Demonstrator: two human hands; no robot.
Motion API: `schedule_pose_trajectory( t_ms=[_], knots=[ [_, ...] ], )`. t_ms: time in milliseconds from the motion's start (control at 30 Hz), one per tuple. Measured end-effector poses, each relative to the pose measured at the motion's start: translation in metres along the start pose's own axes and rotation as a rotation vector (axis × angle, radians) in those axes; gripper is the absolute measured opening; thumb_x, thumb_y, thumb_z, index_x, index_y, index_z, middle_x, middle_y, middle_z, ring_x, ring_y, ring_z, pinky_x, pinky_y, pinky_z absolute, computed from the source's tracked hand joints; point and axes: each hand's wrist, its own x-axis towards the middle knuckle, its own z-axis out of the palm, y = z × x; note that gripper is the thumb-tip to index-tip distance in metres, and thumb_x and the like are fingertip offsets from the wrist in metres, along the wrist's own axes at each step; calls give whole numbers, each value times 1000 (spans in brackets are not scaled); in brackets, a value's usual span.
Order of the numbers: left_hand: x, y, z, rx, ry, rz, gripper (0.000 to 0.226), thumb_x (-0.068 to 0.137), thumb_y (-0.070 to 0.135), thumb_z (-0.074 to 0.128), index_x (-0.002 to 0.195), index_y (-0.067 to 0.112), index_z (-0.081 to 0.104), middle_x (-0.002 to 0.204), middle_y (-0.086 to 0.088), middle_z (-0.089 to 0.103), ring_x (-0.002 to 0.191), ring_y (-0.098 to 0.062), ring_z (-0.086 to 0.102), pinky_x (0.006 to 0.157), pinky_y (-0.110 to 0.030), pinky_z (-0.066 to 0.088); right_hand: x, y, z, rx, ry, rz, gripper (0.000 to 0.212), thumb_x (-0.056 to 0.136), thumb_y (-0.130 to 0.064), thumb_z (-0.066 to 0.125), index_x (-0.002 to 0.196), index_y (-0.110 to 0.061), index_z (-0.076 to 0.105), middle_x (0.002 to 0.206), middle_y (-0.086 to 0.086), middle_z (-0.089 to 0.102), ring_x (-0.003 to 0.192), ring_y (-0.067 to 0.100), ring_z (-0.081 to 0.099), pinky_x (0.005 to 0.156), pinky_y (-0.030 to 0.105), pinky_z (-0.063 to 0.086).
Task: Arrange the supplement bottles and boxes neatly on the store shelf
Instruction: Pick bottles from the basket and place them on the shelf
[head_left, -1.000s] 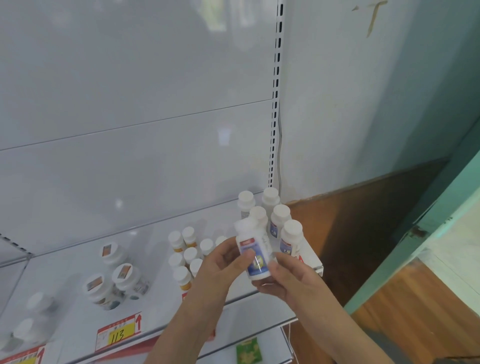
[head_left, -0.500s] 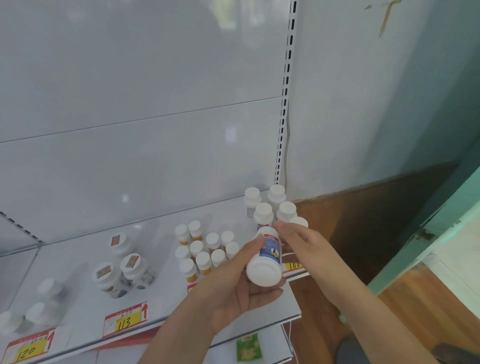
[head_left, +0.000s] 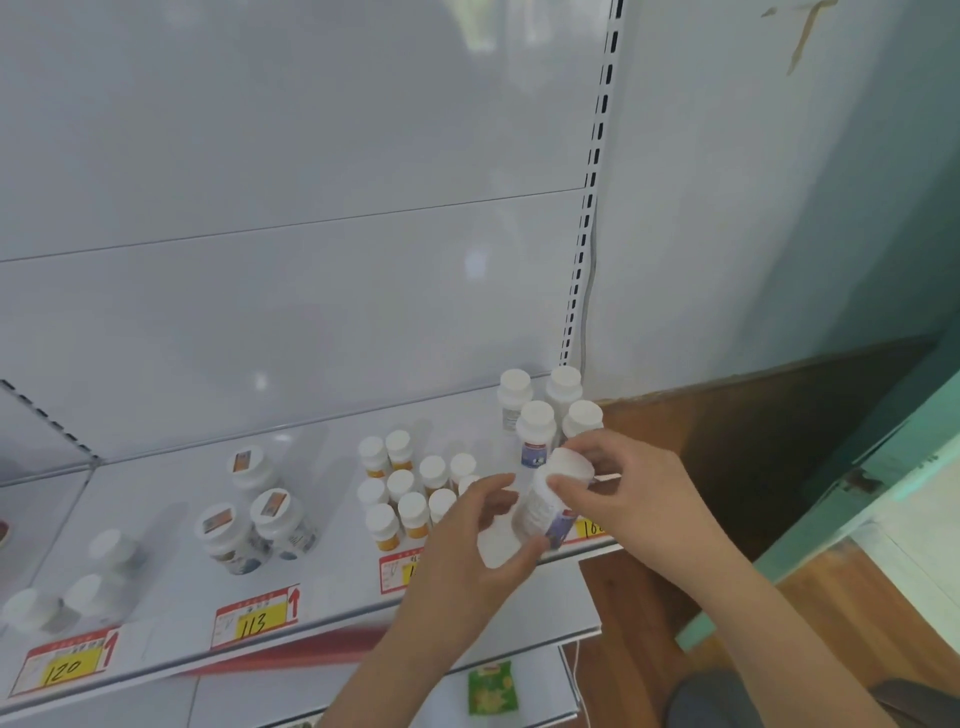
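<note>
A white bottle (head_left: 545, 506) with a white cap and blue-and-white label is tilted above the front right of the shelf (head_left: 332, 587), cap uppermost. Four alike bottles (head_left: 537, 431) stand upright in the back right corner; small orange-based bottles (head_left: 410, 493) cluster left of them.

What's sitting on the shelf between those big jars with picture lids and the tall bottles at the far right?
A cluster of small white-capped bottles with orange bases stands between the big jars and the tall bottles, in the head view.
</note>
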Motion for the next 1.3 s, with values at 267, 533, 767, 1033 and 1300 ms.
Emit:
schedule_pose_trajectory(
  t_ms=[267,533,767,1033,1300],
  knots=[
    [-23,-89,2,654,69,324,40,91,41,53,128,25,56,124,12,54,109,-7,54,90,-18,47,29,17,19,-533,38,-117,41,87,-43,69,123,-27,59,117,-5,65,104,15,60,91,29,46],
    [-32,-125,12,791,-3,396,55,89,31,56,142,21,51,148,1,49,135,-17,45,112,-33,36,52,49,38,-896,92,-262,38,81,-48,68,109,-23,68,97,-5,71,99,24,60,82,38,38],
    [-32,-125,15,742,17,373,56,86,25,57,141,20,52,146,2,49,135,-19,47,110,-35,40,44,54,-1,-542,184,-176,41,91,-42,65,127,-22,60,125,-1,65,112,22,59,94,31,39],
    [-32,-124,16,727,52,378,60,80,21,66,139,19,54,145,2,50,134,-18,48,111,-33,38,38,77,3,-397,126,66,35,90,-42,66,117,-24,54,111,-8,56,97,9,52,85,23,39],
    [-32,-113,11,667,-13,281,53,86,30,56,138,22,56,144,5,49,134,-14,47,104,-38,48,28,72,-3,-289,198,185,42,83,-38,76,112,-27,48,104,-6,61,88,12,61,73,25,49]
  ],
)
